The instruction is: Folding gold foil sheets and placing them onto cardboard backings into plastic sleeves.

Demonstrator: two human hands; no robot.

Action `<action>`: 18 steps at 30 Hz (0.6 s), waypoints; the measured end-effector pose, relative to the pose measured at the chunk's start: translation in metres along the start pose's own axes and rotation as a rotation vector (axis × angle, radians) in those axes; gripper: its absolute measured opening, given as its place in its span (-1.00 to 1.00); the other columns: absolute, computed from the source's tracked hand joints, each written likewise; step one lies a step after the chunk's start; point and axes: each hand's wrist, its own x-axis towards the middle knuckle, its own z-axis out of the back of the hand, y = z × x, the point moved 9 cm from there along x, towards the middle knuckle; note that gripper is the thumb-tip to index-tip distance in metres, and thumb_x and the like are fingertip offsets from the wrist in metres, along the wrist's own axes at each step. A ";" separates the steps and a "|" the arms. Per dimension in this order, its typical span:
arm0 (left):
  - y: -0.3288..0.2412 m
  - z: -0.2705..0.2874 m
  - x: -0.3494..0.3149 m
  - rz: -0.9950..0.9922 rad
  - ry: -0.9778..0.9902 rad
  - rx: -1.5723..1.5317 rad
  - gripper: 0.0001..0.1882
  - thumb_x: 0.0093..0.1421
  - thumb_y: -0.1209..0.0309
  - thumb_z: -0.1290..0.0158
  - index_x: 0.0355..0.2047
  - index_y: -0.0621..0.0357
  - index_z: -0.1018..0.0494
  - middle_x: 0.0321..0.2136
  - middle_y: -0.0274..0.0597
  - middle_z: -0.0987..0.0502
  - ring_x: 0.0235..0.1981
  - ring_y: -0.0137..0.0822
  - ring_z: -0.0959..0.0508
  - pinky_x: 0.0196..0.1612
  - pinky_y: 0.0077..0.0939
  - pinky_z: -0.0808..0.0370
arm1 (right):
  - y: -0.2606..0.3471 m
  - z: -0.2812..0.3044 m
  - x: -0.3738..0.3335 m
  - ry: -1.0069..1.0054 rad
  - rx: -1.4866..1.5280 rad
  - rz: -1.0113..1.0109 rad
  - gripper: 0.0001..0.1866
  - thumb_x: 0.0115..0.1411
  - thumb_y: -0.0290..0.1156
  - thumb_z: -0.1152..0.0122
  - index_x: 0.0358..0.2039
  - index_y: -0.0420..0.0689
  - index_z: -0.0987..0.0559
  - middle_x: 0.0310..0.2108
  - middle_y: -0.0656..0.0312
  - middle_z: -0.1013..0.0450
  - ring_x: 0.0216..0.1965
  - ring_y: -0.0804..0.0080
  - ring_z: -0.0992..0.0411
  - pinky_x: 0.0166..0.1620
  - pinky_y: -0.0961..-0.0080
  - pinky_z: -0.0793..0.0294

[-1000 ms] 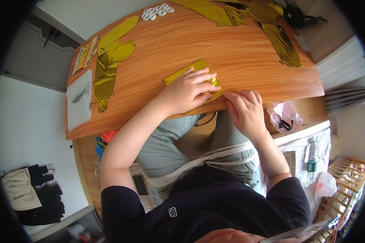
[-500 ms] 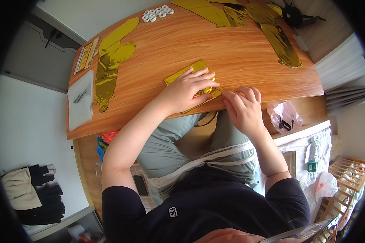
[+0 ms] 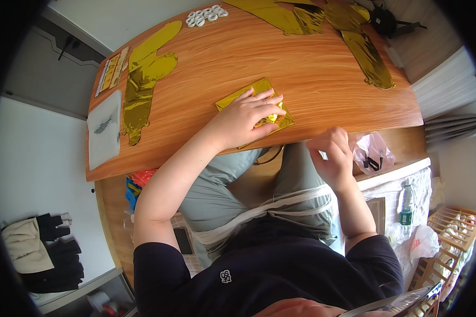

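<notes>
A folded piece of shiny gold foil (image 3: 263,86), like a flattened foil balloon, lies near the front edge of the wooden table. My left hand (image 3: 246,115) rests flat on top of it, fingers spread, covering its middle. Just off the table's front edge, above my right thigh, is my right hand (image 3: 334,153), apart from the foil. Its fingers are curled in and slightly blurred; a small pale patch shows by the thumb, and what they hold, if anything, I cannot make out.
Flat gold foil balloons lie at the table's left (image 3: 145,79), back (image 3: 280,18) and right (image 3: 367,58). Several white ribbon rolls (image 3: 206,17) sit at the back. A white plastic packet (image 3: 104,129) lies front left. Beyond the right edge are a pink bag (image 3: 373,153) and a bottle (image 3: 406,206).
My right hand has left the right corner of the gold foil and drawn back toward me, past the table edge. My left hand stays on the foil.
</notes>
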 end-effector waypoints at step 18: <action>-0.004 0.002 0.000 -0.022 -0.032 0.032 -0.63 0.35 0.18 -0.20 0.14 -0.14 -0.55 0.34 -0.22 -0.47 0.44 -0.06 -0.33 0.49 0.13 -0.15 | -0.004 -0.030 0.013 0.188 -0.386 -0.013 -0.58 0.22 -0.15 -0.38 0.08 0.08 -0.68 0.03 0.29 -0.51 0.04 0.20 -0.42 0.15 0.17 -0.31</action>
